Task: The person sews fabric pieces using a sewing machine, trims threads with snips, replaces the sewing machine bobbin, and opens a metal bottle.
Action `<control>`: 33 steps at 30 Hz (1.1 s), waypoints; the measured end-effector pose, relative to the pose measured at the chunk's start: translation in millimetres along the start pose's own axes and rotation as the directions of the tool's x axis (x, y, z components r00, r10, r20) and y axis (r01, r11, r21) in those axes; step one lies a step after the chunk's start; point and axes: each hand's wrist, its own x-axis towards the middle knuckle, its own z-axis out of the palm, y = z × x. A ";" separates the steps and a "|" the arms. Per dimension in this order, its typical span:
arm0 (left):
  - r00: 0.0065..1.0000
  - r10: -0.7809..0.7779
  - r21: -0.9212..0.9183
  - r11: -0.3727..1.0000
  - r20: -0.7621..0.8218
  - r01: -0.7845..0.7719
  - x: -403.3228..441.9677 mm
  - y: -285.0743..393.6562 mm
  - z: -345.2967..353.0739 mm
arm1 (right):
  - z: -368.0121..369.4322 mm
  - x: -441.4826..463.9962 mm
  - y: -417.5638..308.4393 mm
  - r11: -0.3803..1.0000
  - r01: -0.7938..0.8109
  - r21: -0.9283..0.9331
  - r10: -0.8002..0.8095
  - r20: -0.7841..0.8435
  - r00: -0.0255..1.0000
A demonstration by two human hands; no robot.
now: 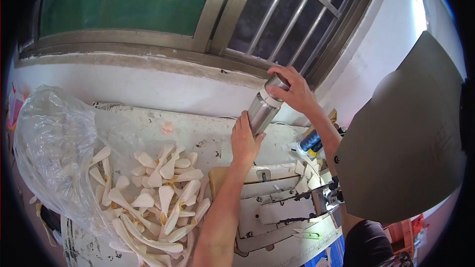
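Note:
A steel bottle is held up above the worktable, tilted to the right, in front of the window sill. My left hand is wrapped round the lower part of its body. The fingers of my right hand grip the metal cap at its top end. A pale band shows just below the cap. Whether the cap is loose or seated on the bottle cannot be told.
Cream ribbed pieces lie heaped at the left beside a clear plastic bag. A machine bed, green-handled snips and a blue thread spool are at the right. A large dark panel blocks the right side.

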 end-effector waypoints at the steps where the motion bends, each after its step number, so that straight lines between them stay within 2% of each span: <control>1: 1.000 0.007 0.001 1.000 0.009 -0.007 -0.6 0.4 -0.4 | 0.6 1.4 -1.2 0.997 -0.006 -0.076 0.005 -0.012 1.000; 4: 0.999 0.010 0.007 1.000 0.042 -0.010 -2.2 1.3 1.2 | 3.5 6.1 7.9 0.998 -0.066 -0.019 0.067 0.019 0.998; 7: 0.999 0.021 0.018 1.000 0.051 -0.022 -0.9 1.1 0.7 | 29.4 -5.8 -4.1 0.944 -0.157 -0.291 0.057 -0.325 0.944; 8: 0.998 0.025 0.018 1.000 0.052 -0.026 -1.3 2.1 1.8 | 32.9 -6.3 -9.7 0.921 -0.242 -0.305 0.118 -0.372 0.920; 11: 0.996 -0.017 0.032 0.999 0.082 0.014 0.3 6.5 -1.7 | 27.6 -1.4 -27.1 0.850 -0.408 -0.333 0.325 -0.278 0.904; 12: 0.997 -0.028 0.048 0.999 0.076 0.024 0.8 5.0 -1.5 | 22.0 -3.9 -28.1 0.919 -0.336 -0.207 0.288 -0.228 0.930; 14: 0.998 -0.019 0.066 0.998 0.066 0.015 0.7 4.6 -4.2 | 19.8 -14.6 -5.7 0.951 -0.278 0.137 0.302 -0.208 0.930; 15: 0.998 -0.017 0.072 0.997 0.064 0.012 0.0 3.7 -4.4 | 19.0 -20.9 5.5 0.922 -0.243 0.303 0.310 -0.196 0.930; 16: 0.997 -0.014 0.074 0.997 0.070 0.008 -0.6 2.5 -4.0 | 17.2 -33.6 4.4 0.816 -0.290 0.501 0.404 -0.135 0.905; 19: 0.998 0.004 0.061 0.998 0.059 -0.007 -0.3 -0.6 -0.3 | 39.2 -62.3 22.2 0.712 -0.405 0.574 0.412 0.127 0.902; 22: 0.999 -0.005 0.011 1.000 0.051 0.005 -2.3 -0.9 -0.8 | 74.5 -65.7 35.9 0.629 -0.455 0.631 0.419 0.218 0.882; 24: 0.994 -0.049 -0.047 0.997 0.093 0.053 -0.9 5.7 -8.4 | 80.5 -60.2 36.9 0.640 -0.423 0.641 0.421 0.168 0.891; 26: 1.000 -0.003 -0.051 0.999 -0.012 0.002 -0.9 3.7 -4.4 | 77.6 -56.9 31.0 0.654 -0.375 0.657 0.415 0.103 0.904; 27: 0.998 0.021 -0.049 0.998 -0.066 -0.024 -0.5 2.0 -2.7 | 75.5 -56.5 35.9 0.695 -0.392 0.602 0.454 0.055 0.889; 30: 0.992 0.093 0.054 0.995 -0.082 -0.089 1.0 -10.0 1.3 | 61.1 -58.0 71.1 0.756 -0.457 0.469 0.556 -0.089 0.827; 33: 0.984 -0.116 0.021 0.993 0.136 0.114 2.4 -2.6 -5.6 | 38.8 -65.0 102.5 0.758 -0.502 0.416 0.621 -0.225 0.751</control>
